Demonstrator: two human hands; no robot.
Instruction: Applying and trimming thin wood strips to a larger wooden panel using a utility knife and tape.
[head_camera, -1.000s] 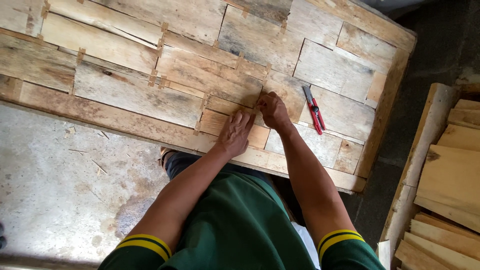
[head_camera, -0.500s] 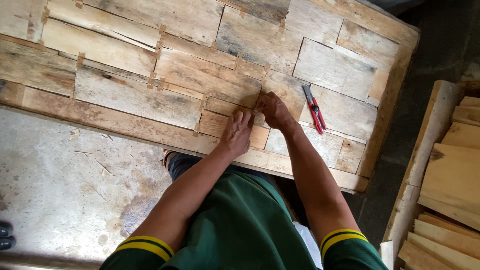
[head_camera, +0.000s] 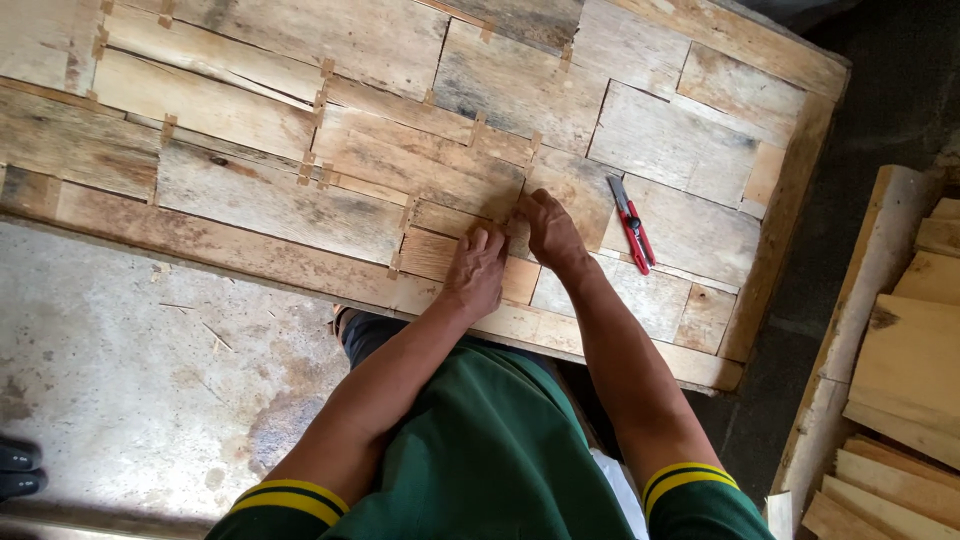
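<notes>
A small pale wood piece (head_camera: 455, 255) sits near the front edge of a big panel of patchworked boards (head_camera: 380, 160), fitted in among longer weathered planks and marked off by short strips of tan tape (head_camera: 324, 170) at the seams. The left hand (head_camera: 478, 270) lies flat on it, palm down, fingers stretched forward and close together, gripping nothing, simply resting on the wood. Just beside it, almost touching, the right hand (head_camera: 548, 230) is bent over the joint where the small piece meets the grey plank above; its fingertips curl down onto the seam, and I cannot tell whether they pinch anything there. A little to the right of that hand a red utility knife (head_camera: 631, 224) lies on the boards, apart from both hands, its blade end pointing away from the person. The panel runs out to a plain wooden border rail (head_camera: 790, 190) on the right side. Both forearms reach up from green sleeves with yellow and dark cuffs (head_camera: 290, 497). Under the panel's near edge is a stained concrete floor (head_camera: 140, 400), with a dark shoe tip (head_camera: 18, 470) at the far left. Off to the right, well apart from the work, loose pale wood offcuts (head_camera: 900, 380) are stacked.
</notes>
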